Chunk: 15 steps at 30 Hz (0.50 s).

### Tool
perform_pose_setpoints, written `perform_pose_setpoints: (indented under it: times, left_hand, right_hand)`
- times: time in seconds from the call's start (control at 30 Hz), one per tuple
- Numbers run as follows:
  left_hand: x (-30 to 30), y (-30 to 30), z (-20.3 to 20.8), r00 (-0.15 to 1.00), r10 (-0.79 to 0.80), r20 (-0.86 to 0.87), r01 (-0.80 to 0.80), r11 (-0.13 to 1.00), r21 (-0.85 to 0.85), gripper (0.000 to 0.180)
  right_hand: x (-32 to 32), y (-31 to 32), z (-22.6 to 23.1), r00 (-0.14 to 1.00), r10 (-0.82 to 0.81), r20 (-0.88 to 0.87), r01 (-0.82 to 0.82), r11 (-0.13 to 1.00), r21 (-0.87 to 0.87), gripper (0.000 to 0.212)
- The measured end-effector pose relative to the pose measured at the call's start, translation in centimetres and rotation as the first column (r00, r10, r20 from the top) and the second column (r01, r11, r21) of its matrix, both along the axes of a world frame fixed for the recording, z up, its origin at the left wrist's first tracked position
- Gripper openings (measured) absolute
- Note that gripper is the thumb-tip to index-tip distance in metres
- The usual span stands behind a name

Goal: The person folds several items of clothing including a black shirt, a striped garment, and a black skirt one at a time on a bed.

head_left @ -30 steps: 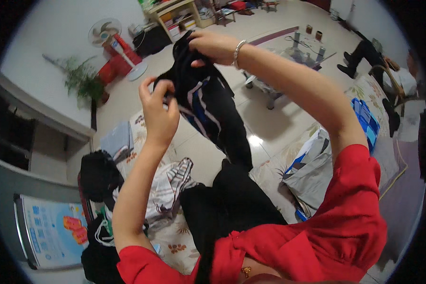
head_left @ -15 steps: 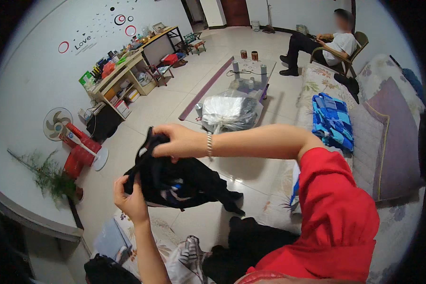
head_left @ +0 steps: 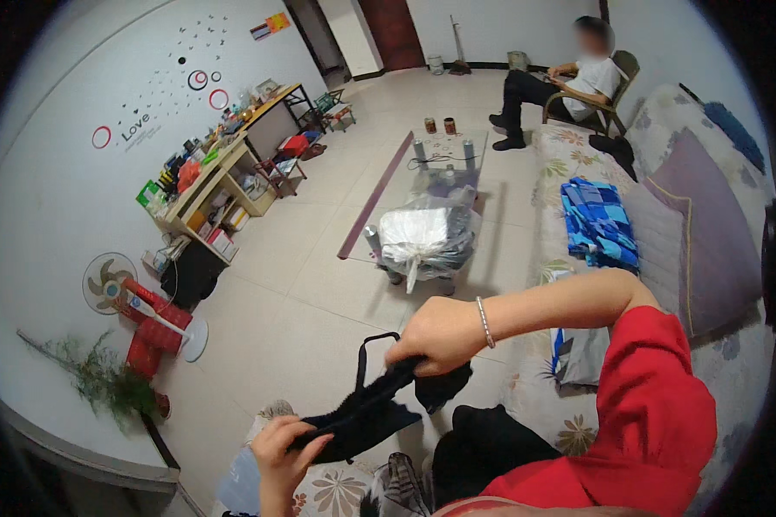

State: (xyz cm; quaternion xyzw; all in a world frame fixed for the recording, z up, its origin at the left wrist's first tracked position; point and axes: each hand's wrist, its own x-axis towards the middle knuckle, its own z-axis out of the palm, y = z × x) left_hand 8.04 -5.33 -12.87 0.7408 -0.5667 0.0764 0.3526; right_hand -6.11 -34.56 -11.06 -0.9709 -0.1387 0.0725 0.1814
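Garment of black cloth, bunched and with a thin strap loop standing up from it, hangs stretched between the two hands in the lower middle of the frame, above the pale tiled floor. The right hand, wearing a beaded bracelet at the wrist, is closed over the upper end of the cloth. The left hand, lower and toward the bottom edge, grips the other end with curled fingers. The right arm comes from a red sleeve at the lower right.

Just below the hands lie more dark clothes on a flowered cover. In the middle of the frame stands a glass worktop carrying a knotted plastic bag. At right, a blue checked cloth lies folded on a sofa. In the upper right another person sits in a chair. At left are a cluttered shelf and a standing fan.
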Motion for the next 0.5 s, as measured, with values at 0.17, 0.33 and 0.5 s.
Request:
perform_pose_setpoints:
  times: [0.17,0.33,0.5]
  left_hand:
    - [-6.4,0.4,2.6,0.992,-0.125,0.004,0.125,0.991,0.055,0.025]
    - [-13.0,0.6,1.4,0.939,-0.290,-0.184,0.308,0.948,0.082,0.021]
    - [-15.8,3.7,0.9,0.828,-0.366,-0.425,0.486,0.846,0.220,0.023]
  right_hand:
    - [-7.0,3.4,-5.2,0.975,-0.028,0.221,0.039,0.998,-0.046,0.030]
    - [-12.6,8.8,-11.5,0.973,0.092,0.213,-0.171,0.906,0.386,0.027]
    - [-16.9,11.7,-10.3,0.946,0.248,0.206,-0.269,0.960,0.080,0.014]
